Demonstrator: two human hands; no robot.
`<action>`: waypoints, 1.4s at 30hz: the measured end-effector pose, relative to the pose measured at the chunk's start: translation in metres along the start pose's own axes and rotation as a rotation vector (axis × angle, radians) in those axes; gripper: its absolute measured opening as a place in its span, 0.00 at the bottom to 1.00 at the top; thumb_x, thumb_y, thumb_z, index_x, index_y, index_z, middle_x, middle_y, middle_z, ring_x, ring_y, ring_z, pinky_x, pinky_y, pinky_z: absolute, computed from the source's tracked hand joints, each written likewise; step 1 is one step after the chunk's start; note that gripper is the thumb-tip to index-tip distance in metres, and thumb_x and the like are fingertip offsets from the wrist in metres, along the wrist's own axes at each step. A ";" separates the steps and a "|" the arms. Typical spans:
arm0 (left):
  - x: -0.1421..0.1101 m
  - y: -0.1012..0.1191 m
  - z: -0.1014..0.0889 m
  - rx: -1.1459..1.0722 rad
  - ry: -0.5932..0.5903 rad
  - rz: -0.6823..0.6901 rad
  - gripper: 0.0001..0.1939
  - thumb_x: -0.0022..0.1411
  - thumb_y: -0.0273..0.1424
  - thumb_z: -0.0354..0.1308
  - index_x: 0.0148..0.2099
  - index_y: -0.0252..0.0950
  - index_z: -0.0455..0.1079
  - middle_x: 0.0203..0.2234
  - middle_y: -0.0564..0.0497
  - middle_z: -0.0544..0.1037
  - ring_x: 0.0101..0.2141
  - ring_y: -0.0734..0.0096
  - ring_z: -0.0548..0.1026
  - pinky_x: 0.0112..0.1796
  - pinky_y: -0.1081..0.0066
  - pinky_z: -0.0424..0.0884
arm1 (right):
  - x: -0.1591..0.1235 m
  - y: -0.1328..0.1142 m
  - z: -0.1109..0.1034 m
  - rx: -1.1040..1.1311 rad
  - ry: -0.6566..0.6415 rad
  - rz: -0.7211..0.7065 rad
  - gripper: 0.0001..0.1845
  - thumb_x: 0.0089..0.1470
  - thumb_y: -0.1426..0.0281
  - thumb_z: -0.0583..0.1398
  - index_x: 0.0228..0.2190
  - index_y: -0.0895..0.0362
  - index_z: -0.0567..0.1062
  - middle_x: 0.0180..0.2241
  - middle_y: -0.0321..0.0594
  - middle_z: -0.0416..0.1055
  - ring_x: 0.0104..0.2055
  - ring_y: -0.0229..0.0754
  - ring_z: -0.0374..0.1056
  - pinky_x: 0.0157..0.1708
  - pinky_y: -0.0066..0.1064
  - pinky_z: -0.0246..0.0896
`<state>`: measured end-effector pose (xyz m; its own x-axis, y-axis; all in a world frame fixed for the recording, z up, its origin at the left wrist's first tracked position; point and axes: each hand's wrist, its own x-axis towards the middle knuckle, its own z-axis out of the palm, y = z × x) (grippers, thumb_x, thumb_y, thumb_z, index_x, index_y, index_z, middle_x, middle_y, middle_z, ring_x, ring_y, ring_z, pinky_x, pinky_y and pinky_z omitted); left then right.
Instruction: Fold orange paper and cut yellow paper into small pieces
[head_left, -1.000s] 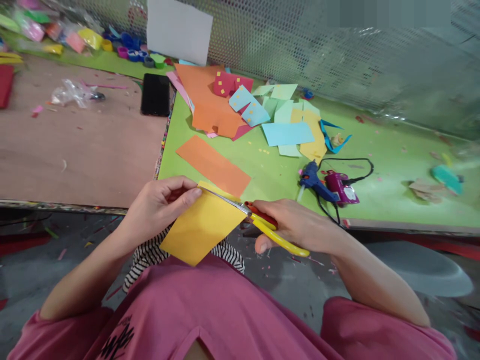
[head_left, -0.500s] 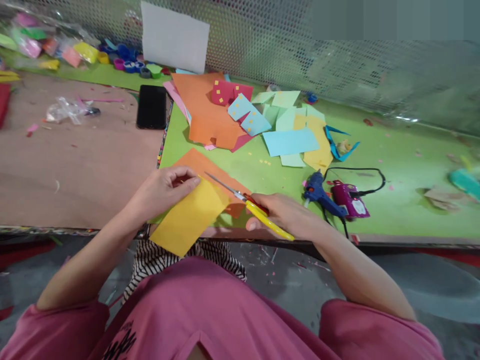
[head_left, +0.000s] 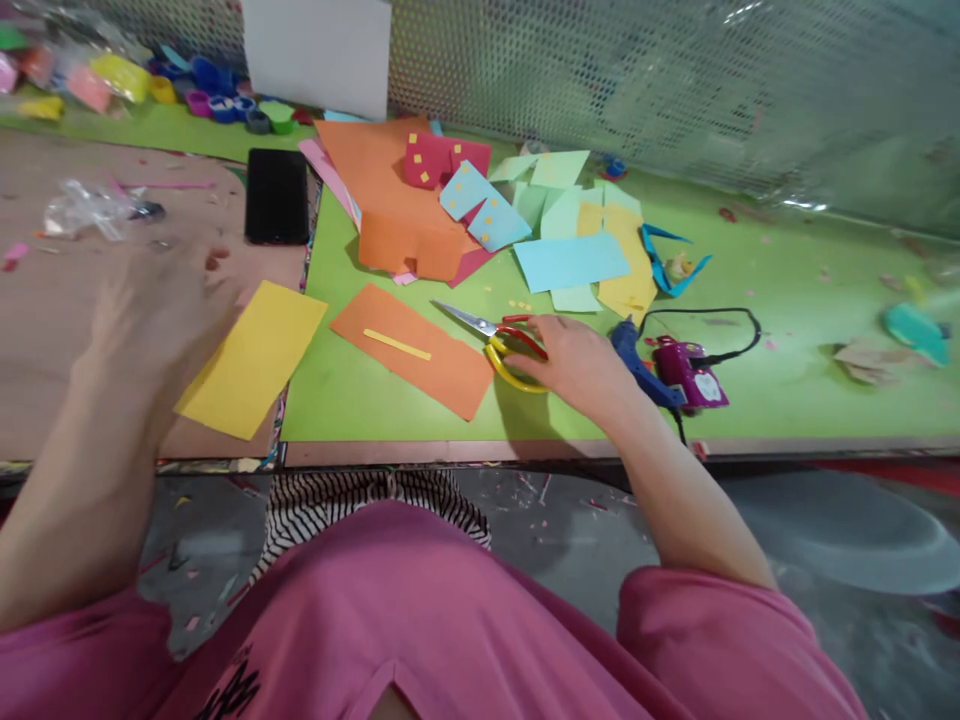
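My left hand (head_left: 150,310), smeared by motion, is at the left beside a yellow sheet of paper (head_left: 259,360) that overlaps the table's brown and green parts. Whether the hand touches the sheet's left edge I cannot tell. My right hand (head_left: 581,365) is closed at the red and yellow handles of a pair of scissors (head_left: 480,322), low over the green surface, blades pointing left and slightly apart. Between the hands lies an orange paper rectangle (head_left: 442,375), with a narrow yellow paper strip (head_left: 397,344) resting on it.
Cut papers, including a light blue piece (head_left: 574,262), are piled behind. A blue glue gun (head_left: 646,365) and a purple corded box (head_left: 690,372) stand to the right. A black phone (head_left: 277,197) lies at the left, near a crumpled clear plastic bag (head_left: 86,210).
The yellow sheet has left my left hand's grip and lies on the table; that hand moved left. A yellow strip now rests on the orange paper. The scissors are lower, away from the sheet.
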<state>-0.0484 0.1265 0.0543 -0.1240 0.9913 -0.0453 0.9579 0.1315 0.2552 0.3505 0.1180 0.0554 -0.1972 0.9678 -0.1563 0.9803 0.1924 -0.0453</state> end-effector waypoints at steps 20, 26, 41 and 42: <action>0.001 0.070 0.053 -0.381 -0.310 0.476 0.08 0.56 0.38 0.59 0.32 0.39 0.70 0.30 0.49 0.77 0.33 0.62 0.72 0.36 0.66 0.62 | 0.038 -0.082 0.032 0.433 -0.020 -0.341 0.04 0.59 0.69 0.64 0.37 0.57 0.76 0.39 0.43 0.75 0.42 0.44 0.68 0.40 0.35 0.56; -0.004 0.072 0.044 -0.662 -0.327 0.418 0.13 0.58 0.42 0.59 0.38 0.38 0.71 0.30 0.51 0.77 0.32 0.67 0.73 0.35 0.68 0.65 | 0.032 -0.084 0.017 0.686 -0.026 -0.354 0.10 0.63 0.63 0.61 0.33 0.57 0.74 0.33 0.37 0.71 0.35 0.38 0.63 0.38 0.33 0.54; -0.001 0.093 0.035 -1.361 -0.593 0.188 0.16 0.47 0.35 0.71 0.37 0.38 0.71 0.26 0.57 0.71 0.24 0.79 0.68 0.28 0.74 0.67 | 0.048 -0.064 0.022 0.837 0.468 -0.654 0.12 0.66 0.69 0.59 0.50 0.50 0.76 0.48 0.40 0.77 0.44 0.38 0.72 0.42 0.32 0.68; -0.001 0.092 0.035 -1.357 -0.639 0.171 0.17 0.46 0.35 0.71 0.37 0.38 0.70 0.26 0.57 0.71 0.24 0.79 0.68 0.27 0.74 0.67 | 0.048 -0.062 0.023 0.809 0.502 -0.727 0.10 0.67 0.68 0.60 0.48 0.49 0.77 0.47 0.39 0.77 0.44 0.38 0.72 0.43 0.33 0.69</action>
<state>0.0487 0.1373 0.0438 0.4338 0.8704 -0.2329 -0.0550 0.2835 0.9574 0.2796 0.1483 0.0278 -0.4973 0.6648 0.5575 0.3133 0.7368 -0.5991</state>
